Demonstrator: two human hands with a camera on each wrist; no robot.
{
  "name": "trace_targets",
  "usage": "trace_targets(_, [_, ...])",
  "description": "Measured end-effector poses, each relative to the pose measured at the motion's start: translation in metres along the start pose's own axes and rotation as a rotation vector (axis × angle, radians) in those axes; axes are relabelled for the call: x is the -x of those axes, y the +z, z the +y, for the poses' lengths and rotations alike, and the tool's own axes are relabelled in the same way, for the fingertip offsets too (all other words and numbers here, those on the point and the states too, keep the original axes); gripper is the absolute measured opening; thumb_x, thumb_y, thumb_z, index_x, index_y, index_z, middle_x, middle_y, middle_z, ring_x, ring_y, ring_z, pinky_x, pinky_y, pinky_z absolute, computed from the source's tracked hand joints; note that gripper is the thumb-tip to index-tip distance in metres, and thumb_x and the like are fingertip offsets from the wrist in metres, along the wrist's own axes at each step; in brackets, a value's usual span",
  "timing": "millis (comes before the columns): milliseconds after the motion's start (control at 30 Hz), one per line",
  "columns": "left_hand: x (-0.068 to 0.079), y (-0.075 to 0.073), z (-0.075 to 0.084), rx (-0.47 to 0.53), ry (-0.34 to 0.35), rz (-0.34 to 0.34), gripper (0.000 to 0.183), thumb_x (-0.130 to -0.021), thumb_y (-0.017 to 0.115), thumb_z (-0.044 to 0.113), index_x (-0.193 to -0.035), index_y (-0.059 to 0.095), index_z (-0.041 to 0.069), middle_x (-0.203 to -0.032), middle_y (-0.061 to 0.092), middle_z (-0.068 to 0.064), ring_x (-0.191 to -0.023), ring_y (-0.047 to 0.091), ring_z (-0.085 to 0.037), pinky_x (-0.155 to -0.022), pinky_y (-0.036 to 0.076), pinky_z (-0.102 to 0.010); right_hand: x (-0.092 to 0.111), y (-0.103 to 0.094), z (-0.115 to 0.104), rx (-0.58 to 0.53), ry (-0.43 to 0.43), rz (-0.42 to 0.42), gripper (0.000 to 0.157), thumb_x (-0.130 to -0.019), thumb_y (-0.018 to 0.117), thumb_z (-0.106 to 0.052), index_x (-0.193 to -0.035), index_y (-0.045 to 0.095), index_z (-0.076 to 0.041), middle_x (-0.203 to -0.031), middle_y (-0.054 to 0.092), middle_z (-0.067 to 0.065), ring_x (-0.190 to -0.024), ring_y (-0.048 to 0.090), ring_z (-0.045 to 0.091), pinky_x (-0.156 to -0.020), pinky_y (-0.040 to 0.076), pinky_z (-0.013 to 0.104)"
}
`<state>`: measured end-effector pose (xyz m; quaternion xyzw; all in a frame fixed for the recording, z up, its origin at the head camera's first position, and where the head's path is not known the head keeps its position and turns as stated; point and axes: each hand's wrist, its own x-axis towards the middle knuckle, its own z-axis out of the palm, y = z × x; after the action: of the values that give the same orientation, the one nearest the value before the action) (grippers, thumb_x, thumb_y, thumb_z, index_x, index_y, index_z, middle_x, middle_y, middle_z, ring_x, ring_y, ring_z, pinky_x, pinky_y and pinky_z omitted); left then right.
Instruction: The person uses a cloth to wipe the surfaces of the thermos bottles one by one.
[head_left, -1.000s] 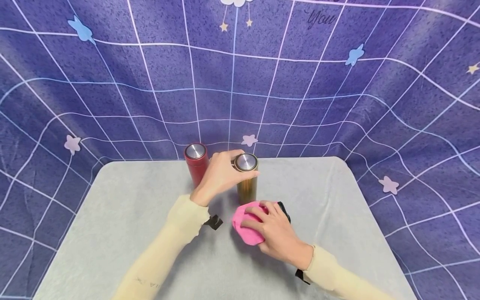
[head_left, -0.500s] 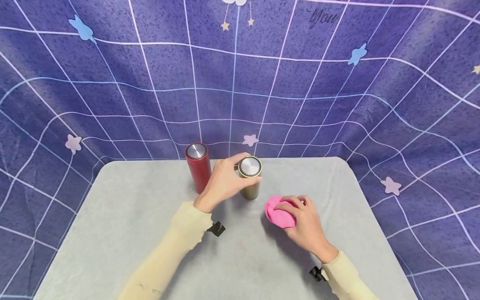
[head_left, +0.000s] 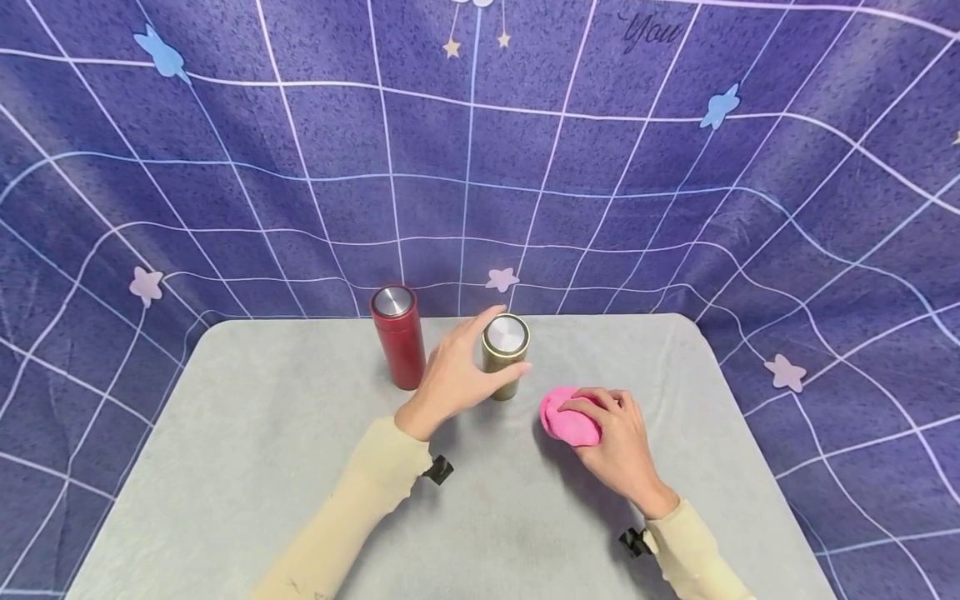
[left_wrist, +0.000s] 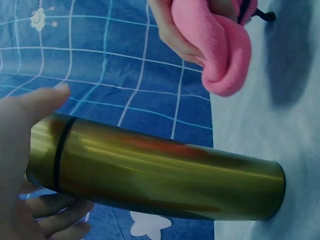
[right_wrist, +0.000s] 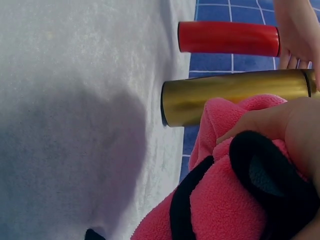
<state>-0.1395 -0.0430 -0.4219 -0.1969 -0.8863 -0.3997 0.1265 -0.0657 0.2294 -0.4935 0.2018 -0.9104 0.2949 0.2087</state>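
A gold thermos flask [head_left: 505, 362] with a silver-topped lid stands upright on the grey table. My left hand [head_left: 453, 375] is beside its top, thumb and fingers spread around the lid with a gap showing in the head view. In the left wrist view the thumb [left_wrist: 47, 102] is lifted off the flask's side. To the left is an upright red thermos flask [head_left: 399, 342]. My right hand [head_left: 621, 446] grips a bunched pink fleece cloth [head_left: 567, 421] above the table, right of the gold flask. Black trim [right_wrist: 182, 202] on the cloth shows in the right wrist view.
The grey-covered table [head_left: 247, 433] has its back edge just behind the flasks. A blue-purple curtain [head_left: 315, 208] with a grid and stars hangs behind and at both sides. A shadow [right_wrist: 95, 150] lies on the table under the cloth.
My right hand has carried the pink cloth rightward, away from the gold flask. My left hand has loosened from around the flask's top, its thumb and fingers now spread. The red flask stays put.
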Motion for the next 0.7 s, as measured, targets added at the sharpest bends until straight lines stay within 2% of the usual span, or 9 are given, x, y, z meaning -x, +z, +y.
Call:
trace_targets(133, [0.003,0.006,-0.005,-0.015,0.034,-0.004,0.100,-0.078,0.091,0.059,-0.162,0.046,0.031,-0.152,0.061,0.002,-0.139,0.058,-0.020,-0.106,0.055,-0.055,0.000,0.001,0.000,0.002,0.008,0.002,0.048,-0.062,0.085,0.001,-0.106,0.083,-0.019,-0.116,0.074,0.006,-0.103,0.054,0.033,-0.092,0.040,0.049])
trace_targets(267, [0.005,0.012,-0.013,0.052,0.074,-0.014,0.109,-0.074,0.100,0.045,-0.164,0.040,0.034,-0.157,0.055,0.005,-0.142,0.055,-0.019,-0.109,0.053,-0.055,0.001,0.001,0.000,0.003,0.020,0.002,0.047,-0.063,0.086,0.000,-0.106,0.083,-0.019,-0.116,0.073,0.006,-0.104,0.054,0.033,-0.091,0.040,0.048])
trace_targets(400, [0.006,0.018,-0.021,0.127,0.092,-0.043,0.112,-0.074,0.102,0.032,-0.165,0.037,0.037,-0.159,0.053,0.007,-0.139,0.057,-0.018,-0.111,0.053,-0.050,0.001,0.001,0.000,0.003,0.027,0.002,0.046,-0.064,0.085,-0.001,-0.106,0.083,-0.019,-0.117,0.073,0.006,-0.104,0.054,0.033,-0.091,0.040,0.047])
trace_targets(500, [0.006,0.021,-0.025,0.176,0.073,-0.047,0.114,-0.076,0.101,0.025,-0.167,0.033,0.039,-0.157,0.056,0.006,-0.133,0.063,-0.020,-0.110,0.054,-0.047,0.001,0.001,0.000,0.000,0.029,0.004,0.045,-0.065,0.086,-0.002,-0.106,0.082,-0.019,-0.117,0.073,0.006,-0.104,0.054,0.033,-0.092,0.040,0.047])
trace_targets(700, [0.007,0.028,-0.032,0.257,-0.013,-0.022,0.134,-0.073,0.102,0.020,-0.171,0.013,0.043,-0.137,0.072,-0.004,-0.127,0.069,-0.028,-0.112,0.053,-0.053,-0.002,0.001,0.002,-0.006,0.013,0.028,0.046,-0.064,0.086,-0.001,-0.107,0.082,-0.018,-0.117,0.074,0.006,-0.103,0.054,0.031,-0.091,0.040,0.047])
